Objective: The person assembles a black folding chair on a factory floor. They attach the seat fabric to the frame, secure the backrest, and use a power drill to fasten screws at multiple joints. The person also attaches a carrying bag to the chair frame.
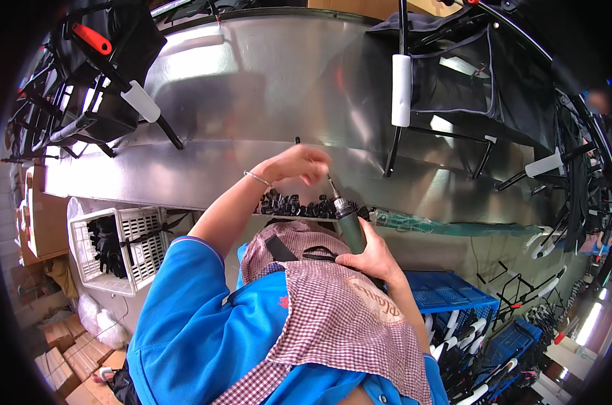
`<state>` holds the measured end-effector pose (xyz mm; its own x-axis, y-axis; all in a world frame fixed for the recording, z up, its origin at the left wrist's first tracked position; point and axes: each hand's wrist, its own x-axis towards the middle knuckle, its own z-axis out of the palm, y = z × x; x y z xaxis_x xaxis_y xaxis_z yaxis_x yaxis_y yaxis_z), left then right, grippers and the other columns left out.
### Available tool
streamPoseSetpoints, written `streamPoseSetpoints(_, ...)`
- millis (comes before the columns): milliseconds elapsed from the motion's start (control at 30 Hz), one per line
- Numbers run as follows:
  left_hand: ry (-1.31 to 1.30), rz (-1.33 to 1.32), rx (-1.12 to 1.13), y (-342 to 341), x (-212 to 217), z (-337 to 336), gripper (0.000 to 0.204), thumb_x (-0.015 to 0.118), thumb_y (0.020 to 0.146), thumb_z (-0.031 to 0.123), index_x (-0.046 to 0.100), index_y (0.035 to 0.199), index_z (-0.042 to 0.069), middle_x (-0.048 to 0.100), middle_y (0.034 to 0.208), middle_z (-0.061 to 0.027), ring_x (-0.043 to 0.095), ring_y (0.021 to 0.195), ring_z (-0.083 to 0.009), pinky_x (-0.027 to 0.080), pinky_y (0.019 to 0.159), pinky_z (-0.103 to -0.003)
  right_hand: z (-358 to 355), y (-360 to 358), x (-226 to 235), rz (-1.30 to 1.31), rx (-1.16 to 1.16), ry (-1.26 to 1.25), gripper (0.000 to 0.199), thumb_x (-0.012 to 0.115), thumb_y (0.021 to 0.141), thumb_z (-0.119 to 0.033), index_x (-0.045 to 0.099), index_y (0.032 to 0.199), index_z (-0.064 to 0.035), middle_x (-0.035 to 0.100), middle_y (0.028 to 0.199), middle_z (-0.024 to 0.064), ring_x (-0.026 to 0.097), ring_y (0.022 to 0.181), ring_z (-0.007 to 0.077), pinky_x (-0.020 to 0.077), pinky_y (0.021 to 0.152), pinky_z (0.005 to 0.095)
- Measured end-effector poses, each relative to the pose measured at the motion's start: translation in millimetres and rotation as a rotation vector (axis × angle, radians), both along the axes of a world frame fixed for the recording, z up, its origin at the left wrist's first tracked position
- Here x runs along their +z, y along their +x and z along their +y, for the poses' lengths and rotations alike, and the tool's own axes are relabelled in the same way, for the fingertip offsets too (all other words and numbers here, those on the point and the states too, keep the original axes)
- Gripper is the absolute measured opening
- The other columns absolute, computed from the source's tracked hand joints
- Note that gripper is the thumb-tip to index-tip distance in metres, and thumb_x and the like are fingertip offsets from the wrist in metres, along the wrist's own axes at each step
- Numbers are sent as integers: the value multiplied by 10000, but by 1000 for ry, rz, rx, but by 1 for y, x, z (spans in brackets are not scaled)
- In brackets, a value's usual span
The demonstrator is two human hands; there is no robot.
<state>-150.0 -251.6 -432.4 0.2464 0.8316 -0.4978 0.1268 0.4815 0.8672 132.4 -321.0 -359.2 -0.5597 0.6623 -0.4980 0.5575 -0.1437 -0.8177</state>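
My right hand (375, 254) is wrapped round a dark green electric screwdriver (350, 228), its bit pointing up and away from me over the bench edge. Close to the tip of that bit is my left hand (297, 164), with a beaded bracelet on the wrist. Its fingers are curled together and somewhat smeared by motion; whatever they pinch is too small to make out. Below the left hand, along the near edge of the metal bench (252, 121), lies a pile of small black plastic parts (299, 204). A short black peg (297, 140) stands just beyond the left hand.
Black folding frames with fabric and white sleeves stand on the bench, one at left (142, 101) and one at right (401, 91). A white crate (140, 273) with black parts sits low left. Blue baskets (448, 289) of tubes are low right. Cardboard boxes (73, 347) lie lower left.
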Motion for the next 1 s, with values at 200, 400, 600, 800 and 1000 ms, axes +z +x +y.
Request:
streamPoseSetpoints(200,430,918,253,-42,-80,27,171,712,733,159,628,802,27,628,863,-155,611,838,-325,508,769,-390,-9,4,-10,74,-117,86,1034,859,598,-439,337,1375,-1,546,1251,188,532,1167,276,420,973,369)
streamPoseSetpoints(400,186,236,273,-11,-58,34,58,631,784,48,599,779,0,620,776,-81,637,698,-163,532,632,-292,-8,-2,-9,134,-181,52,1049,841,626,-471,320,1382,36,504,1304,185,487,1212,272,396,998,367)
streamPoseSetpoints(600,281,-432,302,37,14,25,56,594,854,-19,581,905,2,644,853,-73,663,773,-165,569,663,-280,-3,-5,1,247,-260,64,1031,857,631,-426,325,1374,51,511,1134,78,487,1010,158,413,899,290)
streamPoseSetpoints(800,301,-415,297,64,31,26,114,601,861,-29,607,973,-7,654,889,-76,665,795,-166,579,697,-291,-1,11,4,320,-264,186,994,867,634,-392,345,1356,49,504,1001,4,482,878,97,432,803,238)
streamPoseSetpoints(1000,367,-373,310,96,30,32,131,590,861,-32,615,991,-31,652,886,-81,663,816,-165,576,697,-273,-2,34,6,320,-352,9,980,859,629,-420,366,1336,46,523,1217,136,491,1128,206,396,972,332)
